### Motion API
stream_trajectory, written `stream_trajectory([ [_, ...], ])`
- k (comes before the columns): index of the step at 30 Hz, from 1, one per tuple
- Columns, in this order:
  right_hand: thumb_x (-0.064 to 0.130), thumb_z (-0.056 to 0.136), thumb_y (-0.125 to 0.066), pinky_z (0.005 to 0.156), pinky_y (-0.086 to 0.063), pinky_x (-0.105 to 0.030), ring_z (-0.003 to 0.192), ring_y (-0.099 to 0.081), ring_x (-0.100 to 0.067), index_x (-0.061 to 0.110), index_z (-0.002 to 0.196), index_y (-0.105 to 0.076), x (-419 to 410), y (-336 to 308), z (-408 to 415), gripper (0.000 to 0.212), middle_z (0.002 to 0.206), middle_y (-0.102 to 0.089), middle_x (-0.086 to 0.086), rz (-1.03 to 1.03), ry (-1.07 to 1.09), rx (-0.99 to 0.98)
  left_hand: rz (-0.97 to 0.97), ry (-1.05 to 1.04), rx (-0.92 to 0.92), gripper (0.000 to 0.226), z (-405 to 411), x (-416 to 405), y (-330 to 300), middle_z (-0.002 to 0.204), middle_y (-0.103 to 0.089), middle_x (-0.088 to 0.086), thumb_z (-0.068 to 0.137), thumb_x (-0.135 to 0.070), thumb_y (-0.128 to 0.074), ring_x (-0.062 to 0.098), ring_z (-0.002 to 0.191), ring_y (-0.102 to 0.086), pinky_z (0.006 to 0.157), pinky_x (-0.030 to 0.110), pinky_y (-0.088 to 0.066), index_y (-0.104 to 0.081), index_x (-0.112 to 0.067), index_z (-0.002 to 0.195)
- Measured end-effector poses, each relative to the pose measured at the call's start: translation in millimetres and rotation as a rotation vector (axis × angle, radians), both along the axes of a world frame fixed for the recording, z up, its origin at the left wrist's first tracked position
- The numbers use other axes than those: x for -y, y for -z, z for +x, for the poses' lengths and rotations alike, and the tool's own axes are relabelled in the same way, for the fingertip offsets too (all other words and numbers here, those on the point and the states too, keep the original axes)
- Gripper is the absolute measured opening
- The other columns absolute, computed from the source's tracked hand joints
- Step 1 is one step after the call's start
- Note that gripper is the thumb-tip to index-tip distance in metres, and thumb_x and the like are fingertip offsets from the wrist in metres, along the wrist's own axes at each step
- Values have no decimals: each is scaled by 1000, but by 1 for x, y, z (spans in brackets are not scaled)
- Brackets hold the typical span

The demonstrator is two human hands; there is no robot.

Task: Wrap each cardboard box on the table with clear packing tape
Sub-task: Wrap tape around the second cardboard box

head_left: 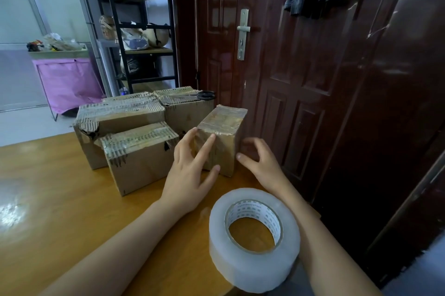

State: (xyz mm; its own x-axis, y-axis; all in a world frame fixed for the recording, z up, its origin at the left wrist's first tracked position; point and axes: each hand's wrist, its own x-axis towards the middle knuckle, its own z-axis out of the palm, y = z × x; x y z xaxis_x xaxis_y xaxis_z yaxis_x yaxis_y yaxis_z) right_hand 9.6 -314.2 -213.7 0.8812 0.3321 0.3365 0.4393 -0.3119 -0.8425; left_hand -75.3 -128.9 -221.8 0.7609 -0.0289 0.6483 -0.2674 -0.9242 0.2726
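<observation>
Small box point(222, 136) upright on glossy wooden bench point(48, 199), cardboard sheathed in shiny tape. Left hand point(190, 175) fingers straight, touching front; right hand point(261, 163) loosely curled alongside, gripping nothing. Tape roll point(252, 257) thick, translucent.

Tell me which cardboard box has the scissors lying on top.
The back right box, farthest from the person and next to the door. The black-handled scissors lie on its torn top; no other box carries anything.

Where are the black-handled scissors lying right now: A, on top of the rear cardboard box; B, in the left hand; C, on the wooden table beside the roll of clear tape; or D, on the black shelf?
A: the black-handled scissors lie flat on top of the rear cardboard box, near the dark red door.
</observation>
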Motion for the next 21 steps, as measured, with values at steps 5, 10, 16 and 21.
stream_trajectory([
  [5,30,92,-56,103,-30,-23,128,-40,-5,30,129,-56,-3,5,5,37,134,-51,11,-194,-160,133,-2,-97,37,66,-3,-1,-9,133,-30,7,90,-46,-41,27,123,-32,91,38,-47,-44,-4,142],
  [10,22,96,-51,113,-18,-29,138,-28,-9,41,135,-45,-8,7,12,44,144,-39,19,-339,-219,199,152,-163,163,43,-12,-14,-39,132,-47,18,89,-32,-50,31,122,-40,96,44,-45,-62,-3,119],
  [16,17,100,-47,115,-15,-29,142,-18,-8,35,146,-36,-22,2,18,51,152,-28,19,-547,-275,256,14,-373,-82,41,-17,-55,-98,146,-41,11,91,-36,-58,30,138,-29,110,50,-28,-62,-12,124],
  [21,19,102,-41,115,-9,-27,145,-13,-10,34,150,-27,-34,-12,26,52,157,-24,14,-681,-303,197,-160,-483,-26,52,-22,-114,-113,148,-37,18,91,-33,-62,32,139,-22,114,49,-22,-53,-9,136],
])
